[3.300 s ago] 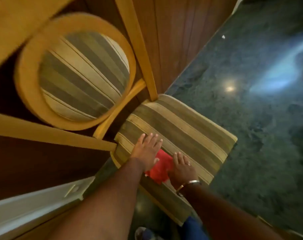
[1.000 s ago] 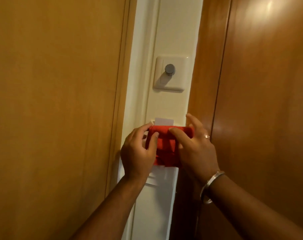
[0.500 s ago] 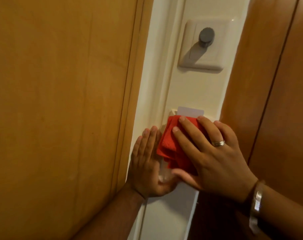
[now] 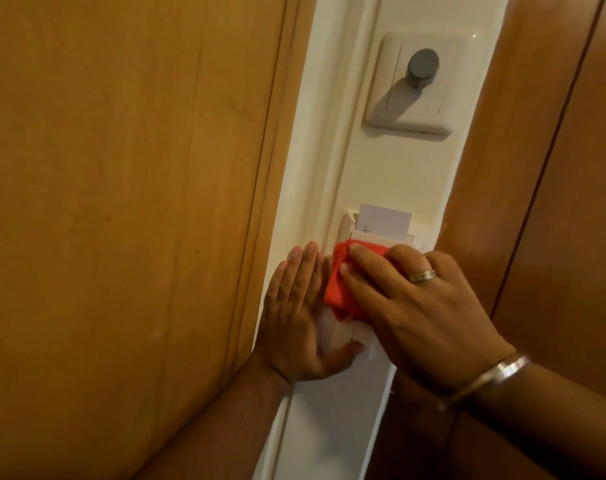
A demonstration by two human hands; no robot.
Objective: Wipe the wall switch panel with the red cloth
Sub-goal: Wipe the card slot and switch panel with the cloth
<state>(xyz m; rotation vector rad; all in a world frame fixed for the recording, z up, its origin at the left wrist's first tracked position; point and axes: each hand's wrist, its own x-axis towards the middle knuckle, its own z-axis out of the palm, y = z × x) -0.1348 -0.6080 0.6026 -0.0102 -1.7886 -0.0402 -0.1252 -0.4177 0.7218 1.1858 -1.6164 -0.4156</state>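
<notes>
The folded red cloth is pressed flat against the lower wall switch panel, a white box with a white key card standing in its top slot. My right hand covers most of the cloth, fingers spread on it, holding it to the panel's face. My left hand lies flat on the wall at the panel's left side, thumb under the panel's lower edge, holding nothing. Most of the panel is hidden by the cloth and hands.
A second white plate with a grey round knob sits higher on the cream wall strip. A light wooden panel flanks the strip on the left and a darker wooden door on the right.
The view has drawn closer to the wall. My right hand and the cloth have slid slightly down the panel, showing more of the card slot. My left hand stays flat beside it.
</notes>
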